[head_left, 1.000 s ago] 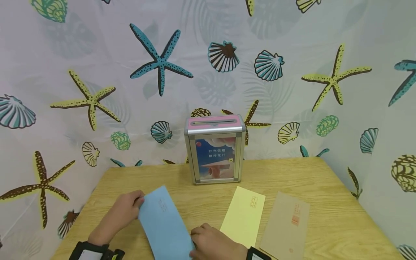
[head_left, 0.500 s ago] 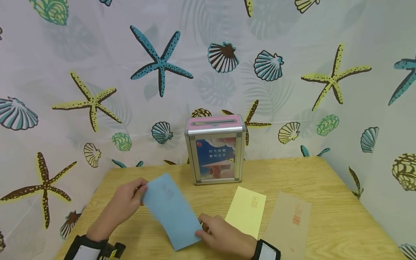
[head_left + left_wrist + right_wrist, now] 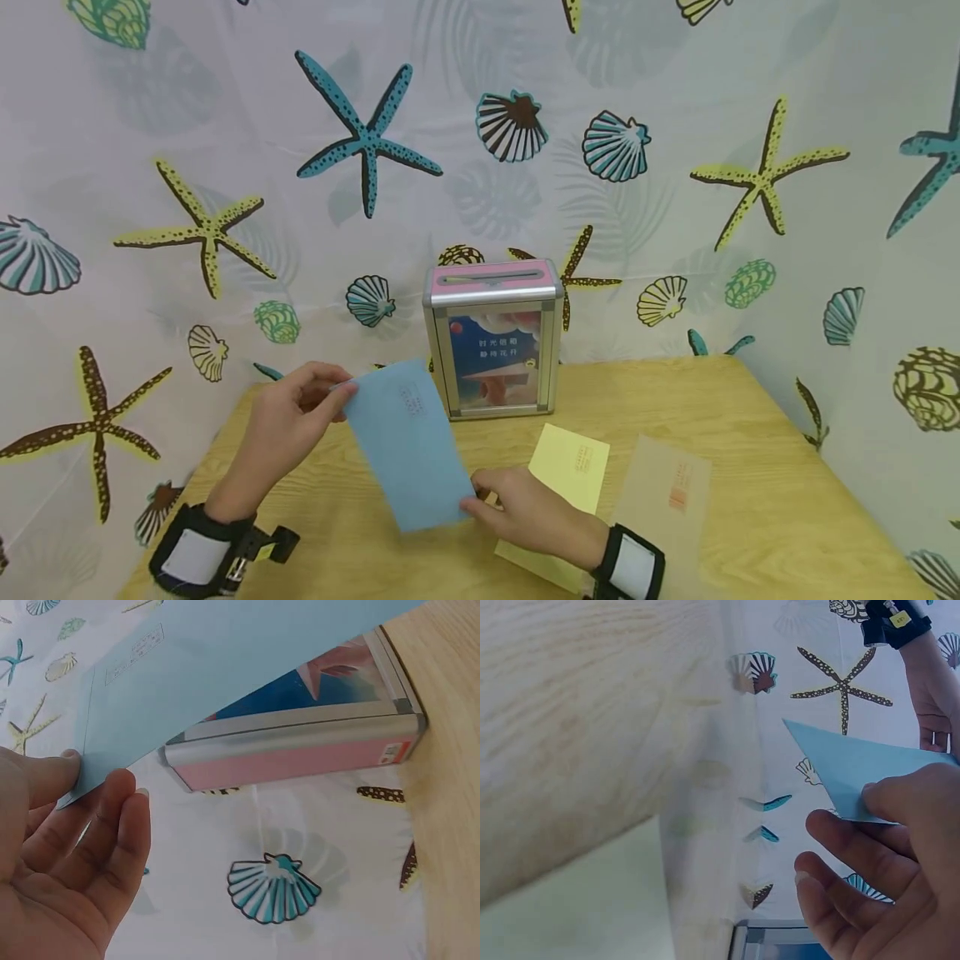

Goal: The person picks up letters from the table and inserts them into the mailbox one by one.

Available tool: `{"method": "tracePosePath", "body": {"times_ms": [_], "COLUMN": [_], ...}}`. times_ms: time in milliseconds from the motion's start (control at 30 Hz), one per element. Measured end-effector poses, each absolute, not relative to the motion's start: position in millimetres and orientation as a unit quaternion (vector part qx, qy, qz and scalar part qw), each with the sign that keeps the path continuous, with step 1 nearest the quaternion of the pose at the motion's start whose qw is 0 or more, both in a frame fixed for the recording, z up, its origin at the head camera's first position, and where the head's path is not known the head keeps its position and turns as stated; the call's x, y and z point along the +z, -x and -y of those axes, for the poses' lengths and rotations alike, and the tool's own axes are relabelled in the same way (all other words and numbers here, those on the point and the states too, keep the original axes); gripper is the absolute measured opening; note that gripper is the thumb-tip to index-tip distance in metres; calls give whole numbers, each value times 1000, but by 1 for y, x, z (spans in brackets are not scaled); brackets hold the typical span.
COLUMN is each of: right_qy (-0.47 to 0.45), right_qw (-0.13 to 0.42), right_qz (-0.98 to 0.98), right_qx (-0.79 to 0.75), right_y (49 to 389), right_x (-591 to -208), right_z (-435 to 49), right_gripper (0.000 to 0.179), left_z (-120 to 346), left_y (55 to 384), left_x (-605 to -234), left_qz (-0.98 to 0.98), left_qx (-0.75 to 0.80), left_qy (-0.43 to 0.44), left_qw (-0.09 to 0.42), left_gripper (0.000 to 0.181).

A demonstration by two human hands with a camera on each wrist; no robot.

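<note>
A blue envelope hangs tilted above the table between both hands. At its upper left corner my left hand pinches it between thumb and fingers. My right hand pinches its lower right edge. In the left wrist view the envelope overlaps the box, and the left thumb presses on its printed face near the corner. From the right wrist, the right thumb lies on the blue paper. Behind the envelope stands an aluminium-framed letter box with a pink top and a slot.
A yellow envelope lies on the wooden table, partly under my right forearm. To its right is a brown envelope. A white curtain printed with starfish and shells closes off the back and sides.
Both hands have lifted the blue envelope off the table and carried it up toward the letter box, turning it more upright. The yellow and brown envelopes stay where they were.
</note>
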State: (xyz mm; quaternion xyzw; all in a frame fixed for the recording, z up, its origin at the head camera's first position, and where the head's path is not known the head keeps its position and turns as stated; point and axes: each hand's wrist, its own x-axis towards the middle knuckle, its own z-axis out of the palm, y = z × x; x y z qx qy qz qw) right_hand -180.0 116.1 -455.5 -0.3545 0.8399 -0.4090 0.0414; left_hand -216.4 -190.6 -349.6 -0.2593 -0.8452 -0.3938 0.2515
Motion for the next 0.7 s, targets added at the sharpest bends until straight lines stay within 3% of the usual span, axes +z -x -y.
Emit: {"method": "tracePosePath", "body": {"times_ms": [333, 700], "right_qy": [345, 345], "right_qw": [-24, -73], "right_qz": [-855, -867], "right_qx": [-386, -351], "right_y": [194, 203], "right_x": [-408, -370], "right_z": [-136, -155], "right_gripper": [5, 5], "left_z": [164, 138], "left_y": [227, 239], "left_x": [-312, -279], "left_qz": [823, 798], "left_qx": [-361, -340], "left_qy": [346, 423], "left_qw": [268, 262], "left_gripper": [11, 9]}}
